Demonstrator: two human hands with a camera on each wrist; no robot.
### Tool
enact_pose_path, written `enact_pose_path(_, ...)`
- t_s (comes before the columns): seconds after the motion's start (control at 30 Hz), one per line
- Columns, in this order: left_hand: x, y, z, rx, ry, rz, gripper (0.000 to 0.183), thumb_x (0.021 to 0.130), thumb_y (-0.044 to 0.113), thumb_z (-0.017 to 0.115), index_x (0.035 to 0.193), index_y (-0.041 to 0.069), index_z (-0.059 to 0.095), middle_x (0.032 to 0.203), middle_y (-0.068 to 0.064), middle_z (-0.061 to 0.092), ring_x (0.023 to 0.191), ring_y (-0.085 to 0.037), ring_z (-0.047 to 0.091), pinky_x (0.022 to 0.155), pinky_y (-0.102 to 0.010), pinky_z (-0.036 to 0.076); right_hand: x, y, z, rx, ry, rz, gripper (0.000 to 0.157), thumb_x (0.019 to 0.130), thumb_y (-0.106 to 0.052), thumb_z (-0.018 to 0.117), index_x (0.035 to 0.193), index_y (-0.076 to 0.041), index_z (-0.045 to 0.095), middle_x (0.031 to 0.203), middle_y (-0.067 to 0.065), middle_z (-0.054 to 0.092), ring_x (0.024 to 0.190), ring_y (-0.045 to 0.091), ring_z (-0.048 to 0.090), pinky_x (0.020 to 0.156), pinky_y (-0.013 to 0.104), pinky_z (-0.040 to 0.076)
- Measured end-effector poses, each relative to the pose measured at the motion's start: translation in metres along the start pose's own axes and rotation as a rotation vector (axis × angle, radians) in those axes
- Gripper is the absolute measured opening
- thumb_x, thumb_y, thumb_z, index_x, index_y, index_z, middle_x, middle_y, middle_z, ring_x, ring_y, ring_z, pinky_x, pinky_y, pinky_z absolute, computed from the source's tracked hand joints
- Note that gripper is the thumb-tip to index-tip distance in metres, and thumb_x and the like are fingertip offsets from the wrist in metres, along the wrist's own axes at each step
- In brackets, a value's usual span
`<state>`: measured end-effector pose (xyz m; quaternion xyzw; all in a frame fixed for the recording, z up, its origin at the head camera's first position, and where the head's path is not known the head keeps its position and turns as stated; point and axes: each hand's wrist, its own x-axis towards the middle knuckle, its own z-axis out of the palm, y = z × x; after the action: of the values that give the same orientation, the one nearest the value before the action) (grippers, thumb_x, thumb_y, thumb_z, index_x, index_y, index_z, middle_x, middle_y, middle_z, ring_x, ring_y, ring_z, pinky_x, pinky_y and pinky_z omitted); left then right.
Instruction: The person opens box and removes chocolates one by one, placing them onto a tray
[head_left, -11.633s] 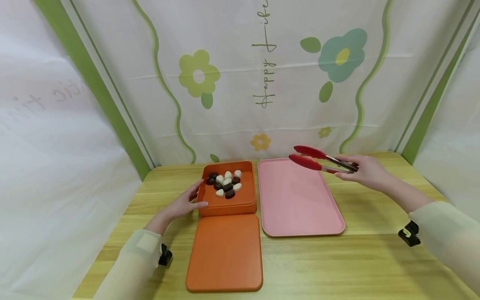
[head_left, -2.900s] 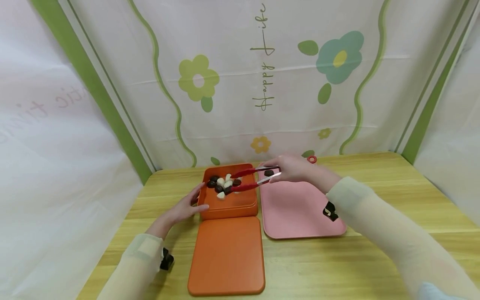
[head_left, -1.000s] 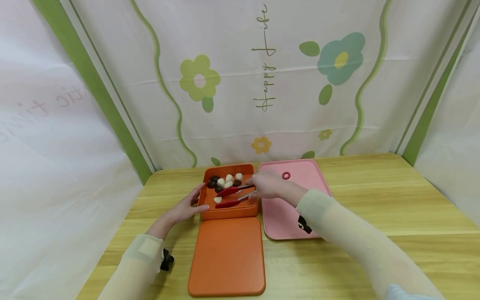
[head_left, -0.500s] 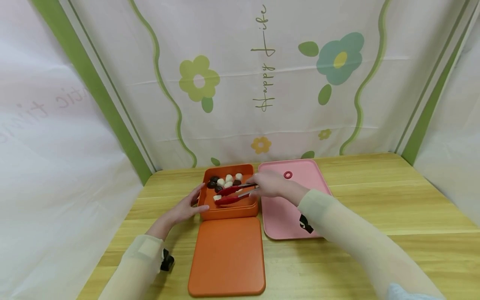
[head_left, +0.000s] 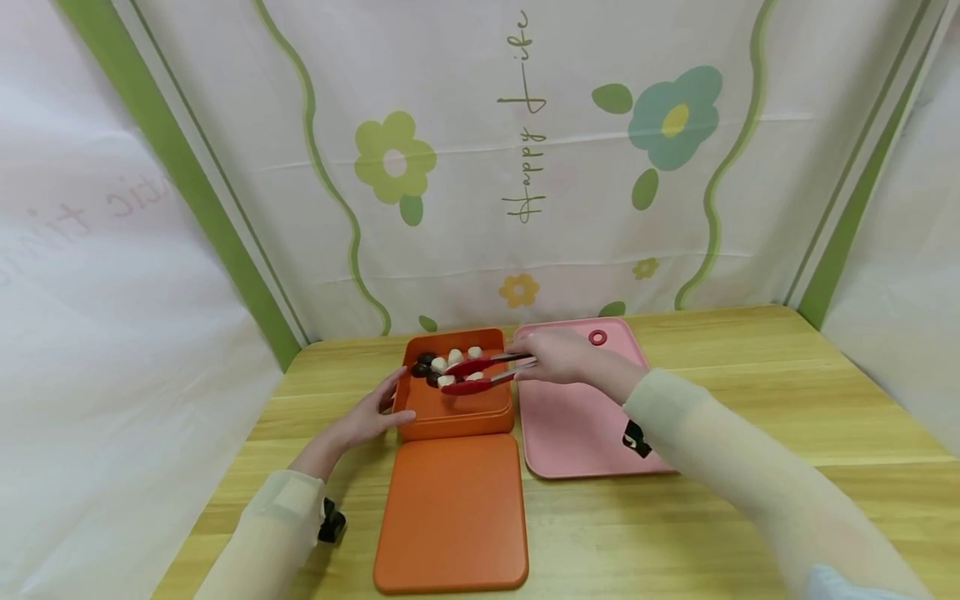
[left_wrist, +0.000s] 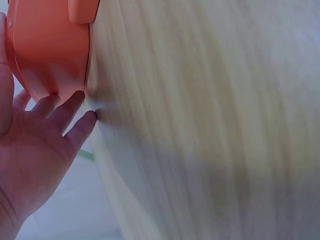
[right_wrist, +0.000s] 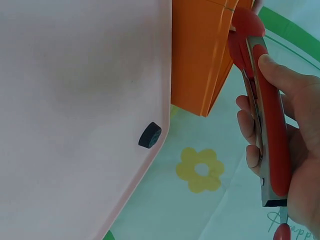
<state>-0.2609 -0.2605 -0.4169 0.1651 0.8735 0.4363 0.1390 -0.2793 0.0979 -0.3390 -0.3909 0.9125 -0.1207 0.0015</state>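
Note:
My right hand (head_left: 558, 357) grips red-tipped metal tongs (head_left: 480, 384) over the orange box (head_left: 455, 430). A small white piece (head_left: 446, 381) sits between the tong tips, seemingly pinched. More white pieces (head_left: 455, 356) and dark brown, chocolate-like pieces (head_left: 420, 369) lie in the box, some hidden behind the tongs. My left hand (head_left: 365, 417) rests against the box's left side, thumb at the front rim. In the left wrist view its fingers are extended and touch the orange wall. On the pink tray (head_left: 585, 433) lies one dark piece (right_wrist: 150, 135), seen in the right wrist view.
An orange lid (head_left: 452, 517) lies flat in front of the box. The pink tray stands just right of the box, under my right forearm. A printed curtain (head_left: 480, 208) hangs behind the wooden table (head_left: 750, 392); the tongs' red ring (head_left: 597, 337) shows above the tray.
Earlier the tongs were held away at the right; then they reached into the box. In the last second they closed round the front white piece and moved it up and back. The left hand stayed put.

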Motion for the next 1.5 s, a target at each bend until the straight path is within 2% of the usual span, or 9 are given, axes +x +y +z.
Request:
enact_pose_path(0.13,0.0,0.0,0.0,-0.006,-0.002,-0.006,0.085,0.094,0.021,0.068,0.157,0.011,0.012,0.157,-0.026,0.014,0.14,-0.046,0.02,0.111,-0.055,0.021,-0.008,0.005,-0.004,-0.016,0.05,-0.033,0.031,0.089,-0.029,0.073,0.114,-0.013,0.069,0.104,-0.003,0.067,0.086,0.014,0.061,0.081,0.035,0.051)
enact_pose_path(0.2,0.003,-0.008,0.0,0.009,0.001,-0.002,0.086,0.093,0.024,0.068,0.157,0.014,0.012,0.158,-0.024,0.015,0.141,-0.045,0.02,0.111,-0.055,0.021,-0.012,0.007,-0.007,-0.018,0.074,-0.066,0.028,0.088,-0.027,0.073,0.112,-0.014,0.068,0.105,-0.003,0.066,0.088,0.014,0.06,0.082,0.035,0.05)
enact_pose_path(0.37,0.003,-0.008,-0.001,0.017,-0.003,0.018,0.085,0.094,0.023,0.066,0.157,0.011,0.011,0.157,-0.026,0.013,0.14,-0.047,0.019,0.111,-0.056,0.02,-0.026,0.012,-0.016,-0.023,0.108,-0.106,0.039,0.09,-0.027,0.072,0.126,-0.016,0.063,0.129,0.003,0.06,0.107,0.022,0.061,0.091,0.042,0.048)
enact_pose_path(0.57,0.004,-0.009,-0.001,0.01,-0.001,0.016,0.084,0.094,0.021,0.067,0.157,0.012,0.011,0.158,-0.025,0.014,0.141,-0.045,0.019,0.111,-0.055,0.021,-0.046,0.014,-0.026,-0.103,0.137,-0.034,0.051,0.089,-0.04,0.071,0.137,-0.029,0.058,0.129,0.0,0.062,0.088,0.017,0.062,0.067,0.036,0.05)
enact_pose_path(0.63,0.004,-0.009,-0.001,0.012,-0.001,0.012,0.084,0.094,0.021,0.067,0.157,0.012,0.011,0.158,-0.025,0.014,0.141,-0.045,0.019,0.111,-0.055,0.021,-0.053,0.015,-0.028,-0.126,0.149,-0.009,0.049,0.088,-0.04,0.072,0.134,-0.027,0.061,0.124,0.0,0.064,0.085,0.017,0.061,0.063,0.035,0.048)
enact_pose_path(0.83,0.003,-0.009,-0.001,-0.001,-0.001,-0.001,0.085,0.094,0.023,0.068,0.158,0.016,0.012,0.159,-0.022,0.013,0.141,-0.043,0.02,0.112,-0.053,0.021,-0.071,0.022,-0.034,-0.132,0.174,0.029,0.046,0.087,-0.034,0.074,0.127,-0.013,0.067,0.123,0.007,0.064,0.089,0.021,0.062,0.071,0.041,0.051)
enact_pose_path(1.17,0.0,-0.009,0.0,0.007,-0.002,-0.001,0.085,0.093,0.026,0.068,0.158,0.016,0.012,0.158,-0.024,0.014,0.141,-0.045,0.021,0.111,-0.055,0.022,-0.095,0.043,-0.035,-0.137,0.209,0.052,0.04,0.085,-0.037,0.075,0.12,-0.018,0.068,0.103,-0.003,0.064,0.068,0.011,0.051,0.058,0.031,0.043)
enact_pose_path(1.37,0.0,-0.007,0.001,0.012,0.002,0.004,0.084,0.094,0.022,0.067,0.158,0.015,0.013,0.157,-0.025,0.015,0.14,-0.045,0.021,0.111,-0.055,0.023,-0.111,0.057,-0.036,-0.151,0.21,0.087,0.048,0.085,-0.035,0.075,0.129,-0.018,0.065,0.116,0.001,0.066,0.074,0.012,0.055,0.062,0.032,0.044)
enact_pose_path(1.5,0.001,-0.008,0.001,0.021,0.004,0.003,0.084,0.094,0.023,0.067,0.158,0.016,0.013,0.158,-0.024,0.015,0.141,-0.044,0.021,0.111,-0.055,0.023,-0.121,0.066,-0.036,-0.172,0.209,0.111,0.048,0.085,-0.032,0.076,0.128,-0.013,0.065,0.113,0.004,0.067,0.078,0.016,0.059,0.066,0.038,0.048)
